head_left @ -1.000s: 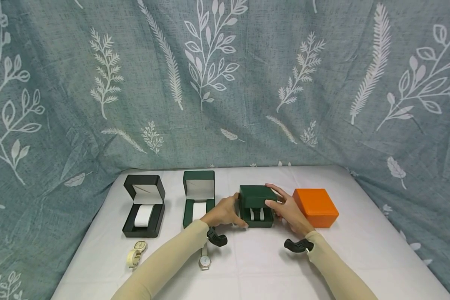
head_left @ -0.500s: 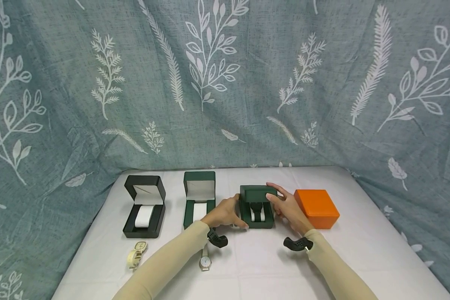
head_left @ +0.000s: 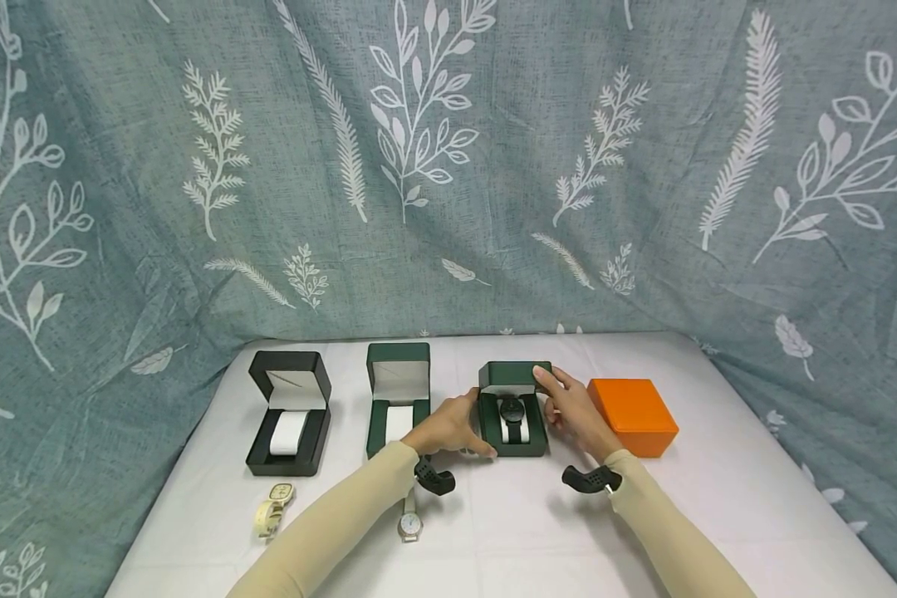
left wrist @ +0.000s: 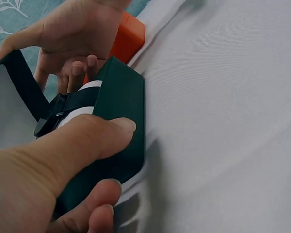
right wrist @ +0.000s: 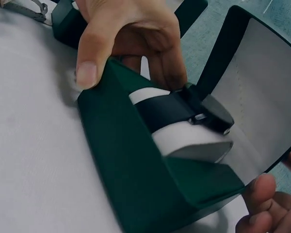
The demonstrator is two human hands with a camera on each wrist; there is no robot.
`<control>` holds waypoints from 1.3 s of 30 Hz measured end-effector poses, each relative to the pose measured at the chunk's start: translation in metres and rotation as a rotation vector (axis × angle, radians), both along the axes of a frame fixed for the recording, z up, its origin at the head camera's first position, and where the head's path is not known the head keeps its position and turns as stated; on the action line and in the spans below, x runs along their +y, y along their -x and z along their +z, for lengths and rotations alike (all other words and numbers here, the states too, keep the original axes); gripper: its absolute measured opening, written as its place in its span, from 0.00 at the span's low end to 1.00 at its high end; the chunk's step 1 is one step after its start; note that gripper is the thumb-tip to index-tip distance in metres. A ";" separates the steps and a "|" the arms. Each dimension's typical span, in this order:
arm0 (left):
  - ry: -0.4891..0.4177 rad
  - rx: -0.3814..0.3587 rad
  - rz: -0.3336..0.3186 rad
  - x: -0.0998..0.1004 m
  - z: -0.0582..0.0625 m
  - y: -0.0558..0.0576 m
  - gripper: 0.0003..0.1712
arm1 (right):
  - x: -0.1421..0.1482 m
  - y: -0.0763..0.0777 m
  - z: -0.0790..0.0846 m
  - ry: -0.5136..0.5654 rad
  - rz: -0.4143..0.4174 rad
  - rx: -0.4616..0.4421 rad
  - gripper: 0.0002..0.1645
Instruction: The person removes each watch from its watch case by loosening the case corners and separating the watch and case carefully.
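Observation:
A green watch box [head_left: 522,449] stands with its lid [head_left: 502,374] raised. Inside, a black watch [head_left: 512,410] is wrapped round a white cushion [right wrist: 191,141]. My left hand [head_left: 448,423] grips the left side of the base, its thumb on the front face in the left wrist view. At the lid's right side, my right hand [head_left: 574,411] holds the lid edge between thumb and fingers. The watch's dark dial faces up in the head view.
Left of it stand another open green watch box [head_left: 399,353] and an open black watch box [head_left: 286,361], each with a white cushion. Two watches, a gold one [head_left: 275,508] and a light-strapped one [head_left: 410,525], lie in front. An orange box [head_left: 631,407] is at right.
The lid of the green watch box has swung up and back with my right hand, so the black watch inside now shows. My left hand stays at the base.

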State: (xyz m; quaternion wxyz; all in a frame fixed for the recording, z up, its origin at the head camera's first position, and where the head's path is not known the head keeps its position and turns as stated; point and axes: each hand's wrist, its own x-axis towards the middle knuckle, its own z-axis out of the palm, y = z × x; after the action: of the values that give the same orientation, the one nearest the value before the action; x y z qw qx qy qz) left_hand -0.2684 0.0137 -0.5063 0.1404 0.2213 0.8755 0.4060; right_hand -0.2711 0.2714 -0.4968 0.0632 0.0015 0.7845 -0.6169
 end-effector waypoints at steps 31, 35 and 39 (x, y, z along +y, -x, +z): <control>-0.032 -0.075 0.019 0.004 -0.001 -0.001 0.73 | 0.001 0.004 -0.011 -0.016 -0.118 -0.104 0.52; -0.021 -0.076 0.025 0.002 0.000 -0.003 0.73 | 0.002 0.002 -0.011 -0.033 -0.090 -0.076 0.48; -0.008 -0.083 0.029 0.000 0.001 -0.003 0.74 | 0.004 -0.001 -0.010 -0.063 -0.062 -0.042 0.46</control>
State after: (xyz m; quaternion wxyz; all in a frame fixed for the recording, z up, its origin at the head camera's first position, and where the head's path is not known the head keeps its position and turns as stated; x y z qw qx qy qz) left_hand -0.2653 0.0138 -0.5058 0.1700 0.1921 0.8705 0.4201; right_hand -0.2698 0.2755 -0.5072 0.0605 0.0409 0.8017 -0.5933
